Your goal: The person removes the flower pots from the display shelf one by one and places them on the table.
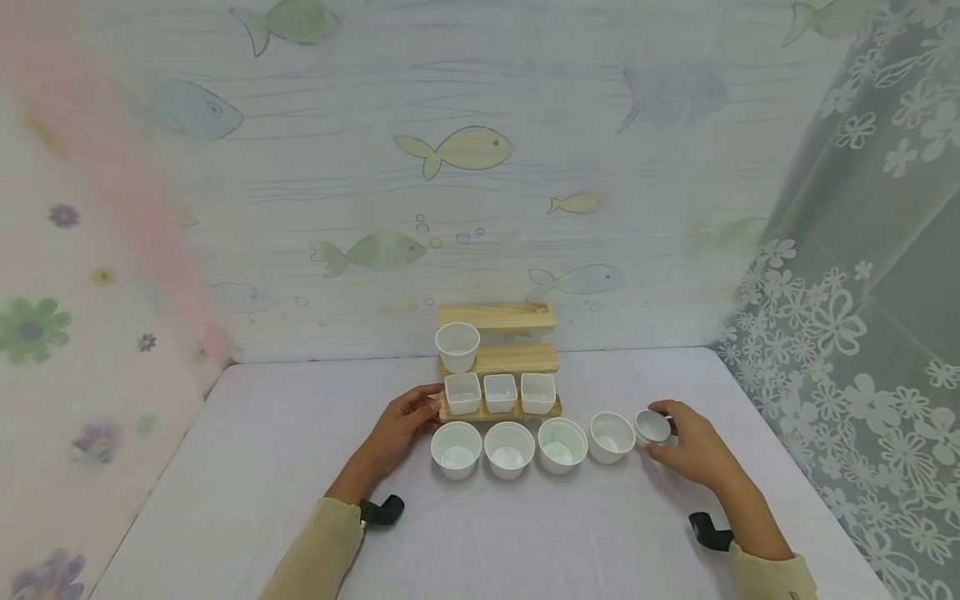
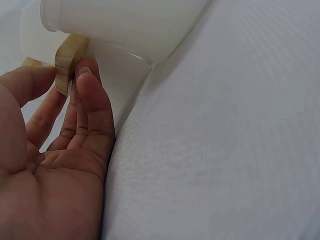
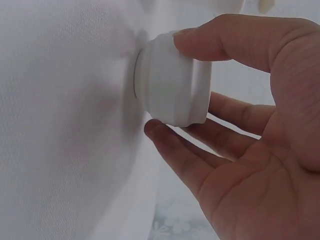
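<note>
My left hand [image 1: 405,423] pinches the left end of the lowest step of a tiered wooden stand [image 1: 497,358]. In the left wrist view, thumb and fingertips meet the wood end [image 2: 69,62] from both sides. My right hand [image 1: 692,443] grips a small white cup [image 1: 653,427] between thumb and fingers, at the right end of a row of round white cups. In the right wrist view, this cup [image 3: 172,80] has its base at or very near the cloth. Beside it stands a round white cup [image 1: 612,437].
A round white cup [image 1: 457,347] sits on the middle step's left. Three squarish white cups, one being the centre cup [image 1: 500,393], fill the lowest step. Before the stand, three round cups, including the leftmost cup [image 1: 456,451], stand on the white cloth [image 1: 525,542]. A fish-print curtain [image 1: 337,192] hangs behind.
</note>
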Action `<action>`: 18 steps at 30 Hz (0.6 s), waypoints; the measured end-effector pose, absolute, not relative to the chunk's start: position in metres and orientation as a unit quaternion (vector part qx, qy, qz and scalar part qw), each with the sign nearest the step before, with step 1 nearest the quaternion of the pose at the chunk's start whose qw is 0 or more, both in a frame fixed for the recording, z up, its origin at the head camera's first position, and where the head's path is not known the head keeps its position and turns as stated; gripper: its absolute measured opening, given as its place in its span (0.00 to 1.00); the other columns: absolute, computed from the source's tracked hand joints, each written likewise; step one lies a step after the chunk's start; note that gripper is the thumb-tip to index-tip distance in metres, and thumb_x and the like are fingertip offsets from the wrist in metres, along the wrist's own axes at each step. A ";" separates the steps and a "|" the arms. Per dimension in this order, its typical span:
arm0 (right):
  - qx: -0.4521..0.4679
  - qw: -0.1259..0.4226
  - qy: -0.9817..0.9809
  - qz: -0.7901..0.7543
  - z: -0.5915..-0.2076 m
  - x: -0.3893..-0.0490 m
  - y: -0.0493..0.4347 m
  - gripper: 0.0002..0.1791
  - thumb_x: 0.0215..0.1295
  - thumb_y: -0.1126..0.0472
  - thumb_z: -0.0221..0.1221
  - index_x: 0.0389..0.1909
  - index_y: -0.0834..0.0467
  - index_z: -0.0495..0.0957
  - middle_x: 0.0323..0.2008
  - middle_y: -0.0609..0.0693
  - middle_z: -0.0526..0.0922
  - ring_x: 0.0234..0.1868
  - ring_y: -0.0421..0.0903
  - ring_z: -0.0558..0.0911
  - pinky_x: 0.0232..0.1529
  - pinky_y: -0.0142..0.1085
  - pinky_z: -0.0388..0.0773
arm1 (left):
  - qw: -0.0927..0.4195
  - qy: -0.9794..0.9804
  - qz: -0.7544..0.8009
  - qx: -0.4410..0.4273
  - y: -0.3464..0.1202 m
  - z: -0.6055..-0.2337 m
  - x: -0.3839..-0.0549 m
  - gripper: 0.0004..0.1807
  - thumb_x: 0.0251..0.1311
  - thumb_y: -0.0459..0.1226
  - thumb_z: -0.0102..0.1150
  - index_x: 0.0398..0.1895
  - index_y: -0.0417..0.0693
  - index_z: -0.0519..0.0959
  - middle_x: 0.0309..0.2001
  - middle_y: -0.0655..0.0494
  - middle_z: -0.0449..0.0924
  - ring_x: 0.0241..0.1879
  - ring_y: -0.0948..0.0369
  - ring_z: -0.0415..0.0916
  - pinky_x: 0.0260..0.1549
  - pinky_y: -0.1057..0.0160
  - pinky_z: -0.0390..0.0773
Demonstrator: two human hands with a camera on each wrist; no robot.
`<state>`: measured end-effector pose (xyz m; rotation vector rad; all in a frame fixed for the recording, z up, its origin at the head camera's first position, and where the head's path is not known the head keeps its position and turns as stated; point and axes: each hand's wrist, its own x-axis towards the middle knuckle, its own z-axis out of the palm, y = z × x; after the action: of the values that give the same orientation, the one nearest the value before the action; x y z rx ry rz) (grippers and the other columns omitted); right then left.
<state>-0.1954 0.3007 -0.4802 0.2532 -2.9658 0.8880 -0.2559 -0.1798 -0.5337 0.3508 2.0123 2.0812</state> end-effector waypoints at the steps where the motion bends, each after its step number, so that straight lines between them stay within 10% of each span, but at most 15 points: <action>1: 0.080 0.017 -0.955 0.284 -0.480 -0.195 0.301 0.37 0.59 0.63 0.74 0.66 0.72 0.71 0.63 0.73 0.77 0.58 0.71 0.82 0.56 0.61 0.82 | 0.113 0.685 0.709 0.119 -0.180 -0.534 -0.256 0.25 0.79 0.39 0.57 0.75 0.42 0.71 0.50 0.49 0.83 0.48 0.59 0.82 0.48 0.65 0.83; 18: 0.105 0.054 -0.949 0.293 -0.476 -0.194 0.301 0.36 0.60 0.64 0.74 0.67 0.71 0.72 0.62 0.72 0.78 0.62 0.71 0.78 0.61 0.64 0.77 | 0.115 0.685 0.708 0.126 -0.182 -0.540 -0.261 0.26 0.79 0.41 0.58 0.75 0.44 0.71 0.52 0.47 0.83 0.50 0.58 0.82 0.49 0.64 0.84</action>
<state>-0.1945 0.3009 -0.4757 0.3198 -2.8828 0.8900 -0.2608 -0.1821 -0.5395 0.3696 2.0078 2.0742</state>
